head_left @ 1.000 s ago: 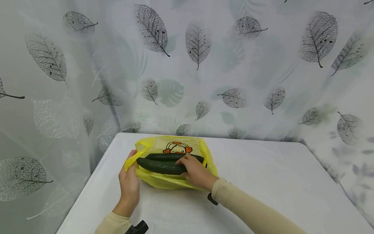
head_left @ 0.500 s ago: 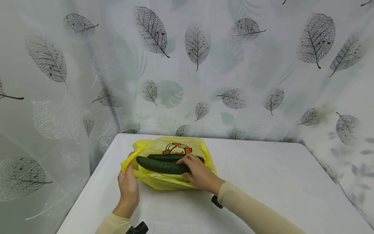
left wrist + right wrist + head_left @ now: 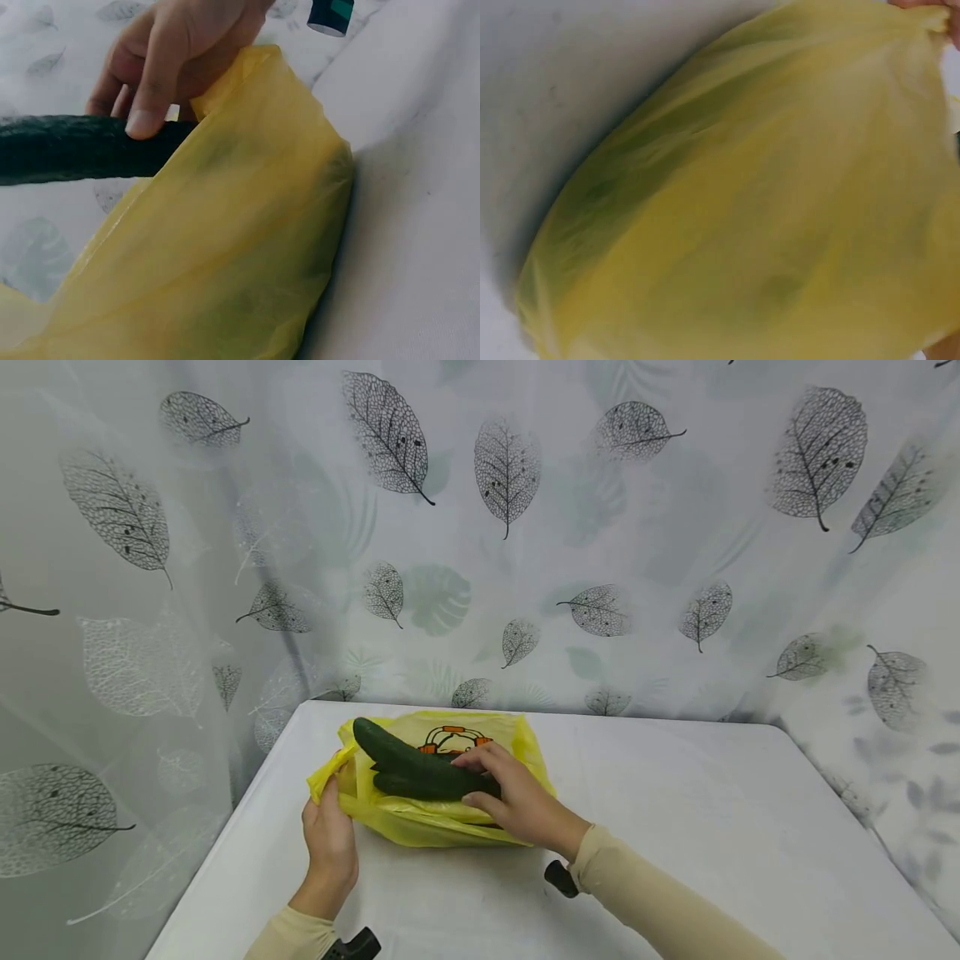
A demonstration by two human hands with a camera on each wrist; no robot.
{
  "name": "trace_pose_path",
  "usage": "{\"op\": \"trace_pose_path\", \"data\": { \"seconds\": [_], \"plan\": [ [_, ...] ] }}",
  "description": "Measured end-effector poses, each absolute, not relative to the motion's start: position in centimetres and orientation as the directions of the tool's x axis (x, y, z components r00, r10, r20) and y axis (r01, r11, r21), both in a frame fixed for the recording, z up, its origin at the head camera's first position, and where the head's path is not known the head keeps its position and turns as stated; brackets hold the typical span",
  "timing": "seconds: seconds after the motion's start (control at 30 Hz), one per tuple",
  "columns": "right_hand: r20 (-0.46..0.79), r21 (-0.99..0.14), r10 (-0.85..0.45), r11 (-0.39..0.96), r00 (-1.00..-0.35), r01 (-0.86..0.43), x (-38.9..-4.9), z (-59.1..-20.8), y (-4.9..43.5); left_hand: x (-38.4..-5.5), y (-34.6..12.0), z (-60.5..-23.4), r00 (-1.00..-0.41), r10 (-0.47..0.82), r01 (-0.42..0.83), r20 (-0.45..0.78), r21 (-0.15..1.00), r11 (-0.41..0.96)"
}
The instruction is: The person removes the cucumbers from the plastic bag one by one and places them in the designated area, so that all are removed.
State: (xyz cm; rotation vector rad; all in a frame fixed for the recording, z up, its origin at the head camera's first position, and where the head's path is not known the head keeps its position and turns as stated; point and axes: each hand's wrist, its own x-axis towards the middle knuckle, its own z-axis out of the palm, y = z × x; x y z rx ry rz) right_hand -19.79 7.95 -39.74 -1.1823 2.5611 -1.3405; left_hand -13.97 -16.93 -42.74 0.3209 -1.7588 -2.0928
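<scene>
A yellow plastic bag (image 3: 420, 833) lies with its mouth open on the white table. My left hand (image 3: 330, 843) pinches the bag's left rim and pulls it outward. With thumb and fingers, my right hand (image 3: 517, 797) grips a dark green cucumber (image 3: 384, 745) near its right end. That cucumber is tilted, its left end raised above the rim. Beneath it, another cucumber (image 3: 408, 788) rests inside the bag. In the left wrist view, the right hand's thumb presses along the gripped cucumber (image 3: 67, 150), and the bag's side (image 3: 247, 217) covers the rest. Green shapes show through the bag in the right wrist view.
The white table (image 3: 712, 827) stretches to the right of the bag. Behind it hangs a pale curtain (image 3: 637, 543) printed with leaves. A black wrist device (image 3: 356, 945) sits on the left arm, and another (image 3: 560, 878) on the right.
The right hand has shifted slightly right, and the gripped cucumber's left end has risen from lying in the bag to a tilt. The left hand still holds the rim.
</scene>
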Motion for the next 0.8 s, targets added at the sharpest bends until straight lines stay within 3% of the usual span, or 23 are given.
{"op": "trace_pose_path", "data": {
  "seconds": [0.33, 0.8],
  "plan": [
    [0.278, -0.89, -0.592, 0.138, -0.756, -0.435, -20.1, -37.9, 8.3, -13.9, -17.0, -42.7, -0.896, -0.435, 0.177, 0.091, 0.971, -0.161],
    [0.339, -0.941, -0.49, -0.168, -0.803, -0.295, -20.7, -34.4, 9.9, -13.9, -17.2, -42.9, -0.905, -0.415, 0.164, 0.092, 0.976, -0.141]
  ]
}}
